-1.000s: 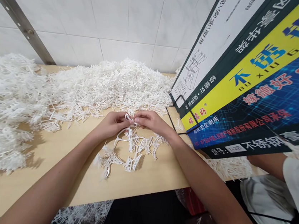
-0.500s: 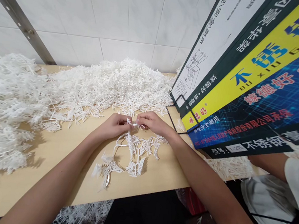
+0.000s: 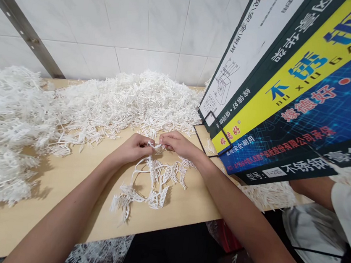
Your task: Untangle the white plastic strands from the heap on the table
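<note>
Both hands meet over the middle of the wooden table [image 3: 97, 207]. My left hand [image 3: 136, 146] pinches a white branching strand [image 3: 158, 146] between thumb and fingertips. Close beside it, my right hand [image 3: 174, 143] grips the other end of the same strand, fingers curled. From the pinched part, more of the white branched piece [image 3: 155, 196] hangs down and lies on the tabletop, its thin twigs spread toward me. The exact spot between the fingertips is partly hidden by the fingers.
A large heap of white branched pieces [image 3: 144, 98] runs along the tiled wall [image 3: 163, 20] and down the left side [image 3: 0, 137]. A tall printed cardboard box [image 3: 280, 101] stands at the right. Beyond it show another person's arm [image 3: 313, 190] and sleeve. A metal bracket [image 3: 25, 26] leans at upper left.
My hands have drawn very slightly apart, so a little more of the strand shows between them. The view has shifted slightly.
</note>
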Demonstrator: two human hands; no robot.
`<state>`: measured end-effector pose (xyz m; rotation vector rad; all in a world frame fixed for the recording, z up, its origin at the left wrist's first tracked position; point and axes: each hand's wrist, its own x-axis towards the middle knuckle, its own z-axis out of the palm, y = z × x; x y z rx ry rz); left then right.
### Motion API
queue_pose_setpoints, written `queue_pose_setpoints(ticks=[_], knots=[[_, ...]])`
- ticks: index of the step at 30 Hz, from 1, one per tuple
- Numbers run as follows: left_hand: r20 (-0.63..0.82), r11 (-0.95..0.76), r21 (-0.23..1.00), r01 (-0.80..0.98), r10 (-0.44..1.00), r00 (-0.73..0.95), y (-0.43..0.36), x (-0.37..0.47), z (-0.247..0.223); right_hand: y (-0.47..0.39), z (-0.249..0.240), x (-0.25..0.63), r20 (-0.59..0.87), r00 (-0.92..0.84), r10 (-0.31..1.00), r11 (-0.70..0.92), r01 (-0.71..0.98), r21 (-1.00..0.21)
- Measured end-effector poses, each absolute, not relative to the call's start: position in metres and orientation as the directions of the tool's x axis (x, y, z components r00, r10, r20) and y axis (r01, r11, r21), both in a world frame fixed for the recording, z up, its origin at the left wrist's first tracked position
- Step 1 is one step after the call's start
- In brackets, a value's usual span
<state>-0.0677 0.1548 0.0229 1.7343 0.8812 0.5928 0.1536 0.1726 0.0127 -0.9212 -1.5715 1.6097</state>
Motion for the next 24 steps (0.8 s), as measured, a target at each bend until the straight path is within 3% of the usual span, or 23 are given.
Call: queue_pose_setpoints(ticks=[4, 6, 10, 17, 21, 24], knots=[[-0.018, -0.145, 0.961, 0.236, 0.819, 0.573, 0.154, -0.076, 0.024, 0.181, 0.012, 0.164, -0.023, -0.297, 0.955, -0.108, -0.272, -0.956], [-0.014, -0.13, 0.962, 0.239, 0.853, 0.521, 0.154, -0.077, 0.024, 0.18, 0.012, 0.164, -0.014, -0.273, 0.962, -0.073, -0.208, -0.975], [0.002, -0.113, 0.961, 0.251, 0.915, 0.404, 0.155, -0.072, 0.022, 0.171, 0.014, 0.155, 0.076, -0.398, 0.914, 0.113, 0.07, -0.991], [0.004, -0.122, 0.944, 0.305, 0.933, 0.36, 0.155, -0.069, 0.02, 0.158, 0.02, 0.154, 0.121, -0.561, 0.819, 0.255, 0.166, -0.953], [0.038, -0.154, 0.937, 0.315, 0.938, 0.345, 0.156, -0.068, 0.017, 0.155, 0.018, 0.15, 0.098, -0.57, 0.815, 0.316, 0.297, -0.901], [0.039, -0.157, 0.927, 0.341, 0.944, 0.327, 0.156, -0.068, 0.016, 0.158, 0.016, 0.15, 0.129, -0.555, 0.822, 0.319, 0.26, -0.912]])
